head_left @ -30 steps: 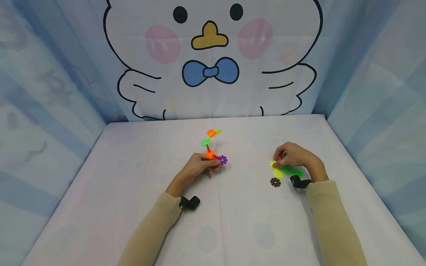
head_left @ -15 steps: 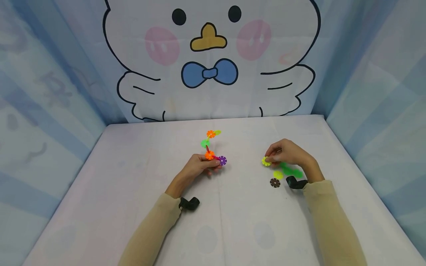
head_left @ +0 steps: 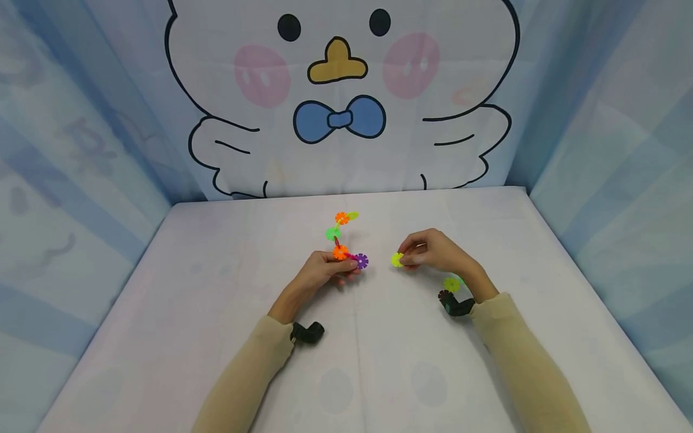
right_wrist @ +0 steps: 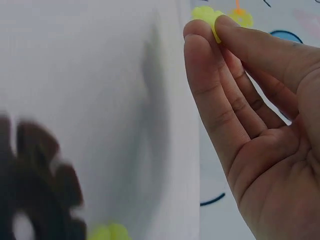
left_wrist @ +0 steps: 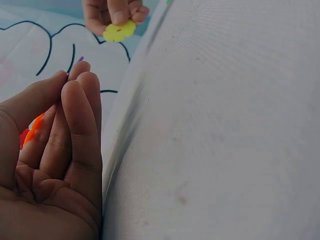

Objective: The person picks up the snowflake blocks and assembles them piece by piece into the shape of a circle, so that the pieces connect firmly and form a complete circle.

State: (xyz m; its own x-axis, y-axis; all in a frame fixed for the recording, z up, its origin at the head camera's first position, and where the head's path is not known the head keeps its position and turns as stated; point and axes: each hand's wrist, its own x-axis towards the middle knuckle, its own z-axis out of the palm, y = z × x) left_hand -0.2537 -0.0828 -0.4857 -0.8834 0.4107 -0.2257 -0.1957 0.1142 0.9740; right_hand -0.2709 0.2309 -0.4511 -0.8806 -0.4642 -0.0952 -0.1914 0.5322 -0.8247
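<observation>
Near the middle of the table, my left hand (head_left: 319,270) pinches a chain of notched plastic discs between thumb and fingers. At the chain's near end sits a purple disc (head_left: 361,261); beyond it come a pink piece, an orange disc (head_left: 340,252), a red piece, a green disc (head_left: 332,233), another orange disc (head_left: 342,218) and a yellow-green one at the far end. To the right, my right hand (head_left: 435,251) holds a single yellow notched disc (head_left: 397,260) by thumb and fingertips. A gap separates the yellow disc from the purple one. In the left wrist view that yellow disc (left_wrist: 119,31) shows flat.
Under my right wrist lie a yellow-green disc (head_left: 452,284), a dark brown disc (head_left: 444,296) and a partly hidden green piece (head_left: 461,280) on the white table (head_left: 379,361). A printed cloth (head_left: 341,162) hangs behind the table.
My right hand has carried the yellow disc leftward from the loose discs toward the chain. My left hand and the chain stay nearly still.
</observation>
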